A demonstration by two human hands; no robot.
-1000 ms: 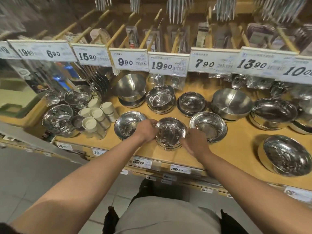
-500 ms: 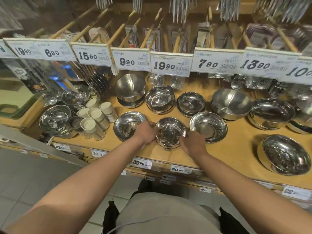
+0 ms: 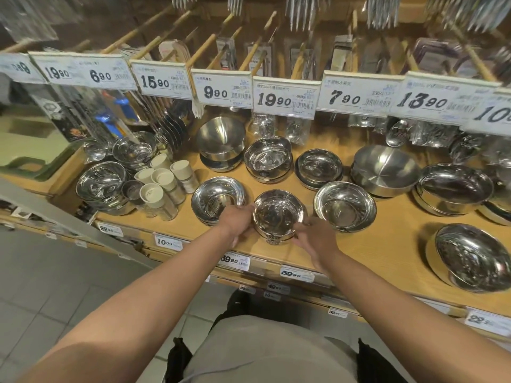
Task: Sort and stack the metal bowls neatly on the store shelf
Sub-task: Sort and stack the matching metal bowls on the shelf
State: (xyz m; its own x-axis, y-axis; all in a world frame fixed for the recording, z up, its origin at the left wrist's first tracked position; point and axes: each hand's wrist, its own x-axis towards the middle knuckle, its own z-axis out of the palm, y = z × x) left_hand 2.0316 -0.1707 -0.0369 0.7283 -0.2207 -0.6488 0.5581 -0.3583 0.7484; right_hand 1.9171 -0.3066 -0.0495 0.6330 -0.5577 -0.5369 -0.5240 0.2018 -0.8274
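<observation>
1. Small bowl stack (image 3: 278,217) sits at front-centre of wooden shelf (image 3: 387,252).
2. Left hand (image 3: 237,221) grips it at 9 o'clock, right hand (image 3: 315,236) at 4 o'clock, fingers curled on its sides.
3. Neighbouring bowls: left bowl (image 3: 217,199) at 10 o'clock, right bowl (image 3: 345,205) at 2 o'clock.

Glossy mirror-polished metal bowls (image 3: 278,214) on a smooth, matt wooden shelf (image 3: 387,244).

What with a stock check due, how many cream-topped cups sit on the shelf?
5 cream-topped cups, clustered toward the left of the shelf: two rear, two middle, one front. Others may be hidden.
</observation>
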